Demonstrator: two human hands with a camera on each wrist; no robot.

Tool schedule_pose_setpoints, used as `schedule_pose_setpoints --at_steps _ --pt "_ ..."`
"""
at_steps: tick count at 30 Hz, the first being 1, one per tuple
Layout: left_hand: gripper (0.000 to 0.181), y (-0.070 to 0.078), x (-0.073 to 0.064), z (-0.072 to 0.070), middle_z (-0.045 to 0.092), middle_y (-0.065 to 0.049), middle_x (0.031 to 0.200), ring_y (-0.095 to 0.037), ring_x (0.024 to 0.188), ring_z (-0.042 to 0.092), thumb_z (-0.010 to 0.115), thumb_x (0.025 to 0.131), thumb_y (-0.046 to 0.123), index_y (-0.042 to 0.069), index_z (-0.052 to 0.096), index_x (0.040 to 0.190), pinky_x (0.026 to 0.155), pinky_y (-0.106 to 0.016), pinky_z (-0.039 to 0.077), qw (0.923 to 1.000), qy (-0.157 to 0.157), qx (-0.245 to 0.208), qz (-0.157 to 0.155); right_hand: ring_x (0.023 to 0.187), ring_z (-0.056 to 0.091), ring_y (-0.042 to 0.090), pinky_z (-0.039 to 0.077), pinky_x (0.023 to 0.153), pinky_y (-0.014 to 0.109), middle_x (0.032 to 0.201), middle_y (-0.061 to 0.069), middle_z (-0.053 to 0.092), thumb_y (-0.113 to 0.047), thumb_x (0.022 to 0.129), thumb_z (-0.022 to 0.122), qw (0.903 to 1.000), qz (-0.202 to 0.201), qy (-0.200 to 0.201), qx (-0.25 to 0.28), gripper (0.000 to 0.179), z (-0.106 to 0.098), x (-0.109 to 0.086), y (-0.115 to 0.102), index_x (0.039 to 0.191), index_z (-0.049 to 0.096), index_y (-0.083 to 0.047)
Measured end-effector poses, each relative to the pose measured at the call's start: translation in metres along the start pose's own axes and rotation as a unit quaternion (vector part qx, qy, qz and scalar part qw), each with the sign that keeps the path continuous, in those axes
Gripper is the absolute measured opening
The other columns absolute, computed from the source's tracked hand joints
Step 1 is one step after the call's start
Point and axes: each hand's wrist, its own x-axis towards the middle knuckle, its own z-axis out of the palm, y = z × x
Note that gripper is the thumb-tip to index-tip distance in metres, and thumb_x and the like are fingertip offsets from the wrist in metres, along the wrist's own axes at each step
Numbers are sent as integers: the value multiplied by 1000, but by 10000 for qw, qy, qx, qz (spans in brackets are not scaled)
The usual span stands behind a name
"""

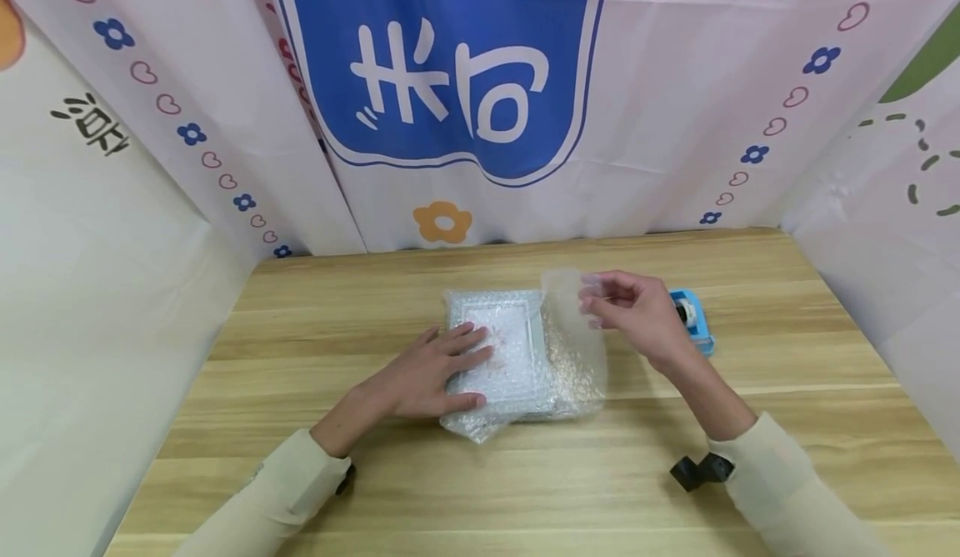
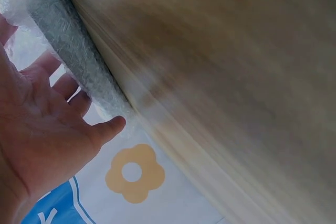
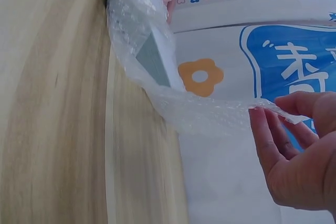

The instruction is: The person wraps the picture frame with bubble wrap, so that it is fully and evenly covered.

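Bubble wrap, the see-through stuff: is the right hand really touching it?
Touching. The right wrist view shows it: the right hand pinches the loose end of the bubble wrap.

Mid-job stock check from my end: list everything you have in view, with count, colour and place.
Flat frame: 1, whitish with pale grey-green, on the table, inside the wrap
Bubble wrap: 1 piece, clear, around the frame, right end lifted
Apparent tape dispenser: 1, blue, beyond the right wrist, partly hidden
Table: 1, light wood, beneath everything
Cloth backdrop: count unclear, white, behind and beside the table
Emblem: 1, blue and white, rear cloth
Large flower: 1, orange, below emblem
Small prints: many, mixed colours, cloth
Wrist devices: 2, black, at the cuffs
Sleeves: 2, cream, forearms
Left grip: 1, on the wrapped frame
Right grip: 1, pinching the wrap
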Motion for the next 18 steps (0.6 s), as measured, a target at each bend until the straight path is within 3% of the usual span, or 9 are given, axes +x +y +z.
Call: schedule_pose_setpoints --at_steps 9,18 --pt "76 -2 -2 1 30 -7 178 -34 167 22 57 105 61 20 41 167 130 -72 22 10000 29 -10 37 97 78 6 67 82 29 131 28 73 -6 100 75 9997 -205 -94 -69 42 16 2 -6 140 66 5" --pt "78 -5 -1 3 26 -3 179 -29 168 19 55 104 65 23 39 168 131 -69 22 10000 39 -64 41 91 77 8 68 80 32 124 30 73 2 99 70 9986 -302 -394 166 40 46 19 -15 138 66 7"
